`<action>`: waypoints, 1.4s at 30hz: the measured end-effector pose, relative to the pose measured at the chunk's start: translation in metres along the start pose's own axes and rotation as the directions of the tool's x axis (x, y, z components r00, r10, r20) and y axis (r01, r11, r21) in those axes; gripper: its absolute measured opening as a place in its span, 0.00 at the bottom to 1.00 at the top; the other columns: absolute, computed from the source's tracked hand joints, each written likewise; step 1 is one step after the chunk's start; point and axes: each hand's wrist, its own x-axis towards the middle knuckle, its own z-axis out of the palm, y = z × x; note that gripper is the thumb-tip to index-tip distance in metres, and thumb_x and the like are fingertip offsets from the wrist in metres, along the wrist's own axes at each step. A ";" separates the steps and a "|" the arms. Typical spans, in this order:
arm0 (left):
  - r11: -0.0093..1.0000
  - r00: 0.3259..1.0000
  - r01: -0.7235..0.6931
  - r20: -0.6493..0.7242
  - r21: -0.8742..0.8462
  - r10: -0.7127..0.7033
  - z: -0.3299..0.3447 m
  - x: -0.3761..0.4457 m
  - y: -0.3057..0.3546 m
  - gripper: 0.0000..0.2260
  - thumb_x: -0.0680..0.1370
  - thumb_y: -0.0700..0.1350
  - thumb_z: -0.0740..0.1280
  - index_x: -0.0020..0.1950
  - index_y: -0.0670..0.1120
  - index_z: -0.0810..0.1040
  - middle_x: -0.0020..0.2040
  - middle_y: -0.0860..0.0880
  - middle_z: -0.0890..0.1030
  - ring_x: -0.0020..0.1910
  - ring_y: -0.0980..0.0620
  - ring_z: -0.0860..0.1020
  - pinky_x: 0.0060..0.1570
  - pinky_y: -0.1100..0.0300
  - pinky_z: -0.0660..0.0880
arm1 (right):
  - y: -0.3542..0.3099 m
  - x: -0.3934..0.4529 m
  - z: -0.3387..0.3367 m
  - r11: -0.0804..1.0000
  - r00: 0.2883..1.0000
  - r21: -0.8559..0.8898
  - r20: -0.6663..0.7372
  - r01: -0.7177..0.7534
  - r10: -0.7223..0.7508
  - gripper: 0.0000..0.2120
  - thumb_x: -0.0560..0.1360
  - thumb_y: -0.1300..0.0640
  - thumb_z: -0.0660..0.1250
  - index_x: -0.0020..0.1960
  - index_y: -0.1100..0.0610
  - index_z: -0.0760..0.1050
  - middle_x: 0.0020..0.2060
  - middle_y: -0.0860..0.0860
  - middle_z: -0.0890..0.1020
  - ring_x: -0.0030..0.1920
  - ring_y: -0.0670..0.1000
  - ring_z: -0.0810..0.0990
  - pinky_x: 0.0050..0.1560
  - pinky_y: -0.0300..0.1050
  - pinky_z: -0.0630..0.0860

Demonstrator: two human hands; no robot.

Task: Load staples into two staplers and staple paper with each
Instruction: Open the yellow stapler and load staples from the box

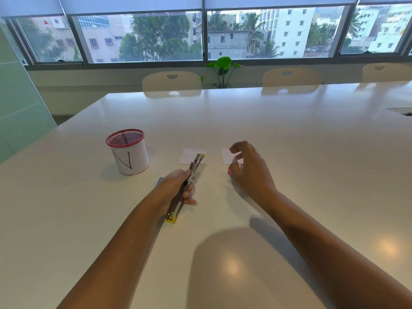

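Observation:
My left hand point(178, 186) grips a yellow stapler point(196, 162) swung fully open, its metal rail pointing away from me and its other yellow end point(170, 218) near me on the table. My right hand point(249, 168) hovers with loosely curled fingers over a pink object point(230, 170), mostly hidden beneath it, holding nothing. Two small white paper slips lie beyond: one point(187, 155) under the stapler's far tip, the other point(226, 155) partly behind my right fingers. A blue edge point(160, 180) peeks out behind my left wrist.
A white cup with a red mesh rim point(128, 152) stands left of the stapler. The white table point(289, 134) stretches far ahead and right, with a cable cutout point(401, 110) at the right edge. Chairs point(171, 83) line the far side.

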 end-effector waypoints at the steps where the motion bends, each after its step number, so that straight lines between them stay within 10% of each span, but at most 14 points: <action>1: 1.000 1.000 0.000 -0.019 -0.006 0.000 0.000 0.000 0.000 0.09 0.81 0.46 0.55 0.48 0.42 0.69 0.30 0.47 0.69 0.20 0.56 0.67 0.27 0.59 0.78 | -0.001 0.000 -0.001 1.000 1.000 0.009 0.002 0.000 0.000 0.10 0.75 0.61 0.60 0.55 0.53 0.69 0.55 0.48 0.76 0.45 0.44 0.74 0.53 0.49 0.75; 6: 0.997 0.999 0.005 -0.053 -0.071 -0.009 0.002 -0.001 0.001 0.08 0.80 0.41 0.52 0.44 0.41 0.68 0.32 0.45 0.70 0.20 0.55 0.70 0.30 0.56 0.80 | -0.003 -0.001 -0.001 0.999 0.997 0.050 0.068 0.015 -0.018 0.09 0.75 0.61 0.61 0.54 0.53 0.70 0.56 0.49 0.76 0.45 0.43 0.74 0.41 0.29 0.67; 10: 0.974 0.998 0.011 -0.054 -0.227 -0.023 0.008 -0.004 0.005 0.06 0.79 0.36 0.51 0.52 0.39 0.66 0.39 0.40 0.74 0.25 0.51 0.78 0.25 0.59 0.77 | -0.007 -0.005 -0.001 0.989 0.953 0.035 0.264 0.143 -0.147 0.17 0.74 0.55 0.66 0.61 0.49 0.68 0.60 0.48 0.73 0.53 0.43 0.73 0.55 0.41 0.75; 15: 0.913 0.997 0.008 -0.067 -0.407 -0.039 0.012 -0.008 0.010 0.11 0.79 0.33 0.53 0.60 0.43 0.64 0.48 0.36 0.78 0.33 0.45 0.83 0.28 0.55 0.81 | -0.012 -0.014 0.001 0.959 0.820 -0.007 0.519 0.284 -0.239 0.37 0.69 0.46 0.70 0.72 0.45 0.55 0.71 0.47 0.62 0.70 0.49 0.60 0.70 0.50 0.57; 20: 0.885 0.999 -0.004 0.030 -0.466 0.021 0.018 -0.010 0.010 0.16 0.79 0.32 0.51 0.65 0.44 0.63 0.53 0.34 0.77 0.41 0.41 0.83 0.37 0.48 0.82 | -0.022 -0.022 0.011 0.962 0.808 0.072 0.528 0.263 -0.261 0.48 0.66 0.41 0.72 0.74 0.41 0.43 0.75 0.46 0.54 0.74 0.49 0.51 0.70 0.48 0.47; 23: 0.873 0.994 0.022 0.108 -0.486 0.035 0.024 -0.011 0.009 0.16 0.78 0.33 0.52 0.64 0.43 0.63 0.58 0.32 0.75 0.47 0.38 0.81 0.47 0.45 0.78 | -0.025 -0.021 0.010 0.974 0.860 0.137 0.458 0.180 -0.224 0.46 0.68 0.44 0.72 0.74 0.41 0.43 0.74 0.47 0.57 0.72 0.47 0.56 0.72 0.46 0.57; 27: 0.911 0.977 0.030 0.203 -0.411 0.060 0.028 -0.011 0.006 0.14 0.78 0.34 0.55 0.63 0.39 0.66 0.57 0.34 0.77 0.48 0.40 0.81 0.43 0.50 0.80 | -0.025 -0.017 0.011 0.938 0.913 0.348 0.381 0.005 -0.146 0.46 0.67 0.53 0.75 0.73 0.42 0.46 0.68 0.50 0.67 0.60 0.38 0.70 0.49 0.24 0.70; 34: 0.949 0.956 0.045 0.289 -0.312 0.050 0.024 -0.011 0.003 0.12 0.79 0.45 0.56 0.59 0.46 0.73 0.50 0.42 0.81 0.51 0.42 0.81 0.49 0.40 0.77 | -0.014 -0.008 0.012 0.702 0.883 0.620 0.469 -0.350 0.026 0.26 0.73 0.46 0.65 0.67 0.56 0.66 0.56 0.54 0.81 0.54 0.52 0.81 0.61 0.56 0.74; 39: 0.965 0.959 0.047 0.281 -0.259 0.029 0.023 -0.016 0.005 0.12 0.76 0.48 0.60 0.57 0.47 0.74 0.51 0.40 0.76 0.53 0.39 0.76 0.46 0.43 0.78 | -0.012 -0.010 0.013 0.574 0.831 0.664 0.553 -0.479 0.054 0.24 0.71 0.41 0.65 0.58 0.57 0.74 0.50 0.53 0.83 0.54 0.53 0.80 0.57 0.51 0.75; 42: 0.964 0.986 -0.166 0.046 0.206 0.160 0.016 -0.012 0.004 0.06 0.77 0.45 0.61 0.47 0.47 0.77 0.44 0.43 0.80 0.41 0.46 0.80 0.42 0.48 0.80 | -0.015 -0.010 0.014 0.608 0.856 0.652 0.509 -0.453 0.092 0.24 0.71 0.39 0.61 0.55 0.57 0.70 0.48 0.51 0.82 0.50 0.50 0.81 0.51 0.45 0.77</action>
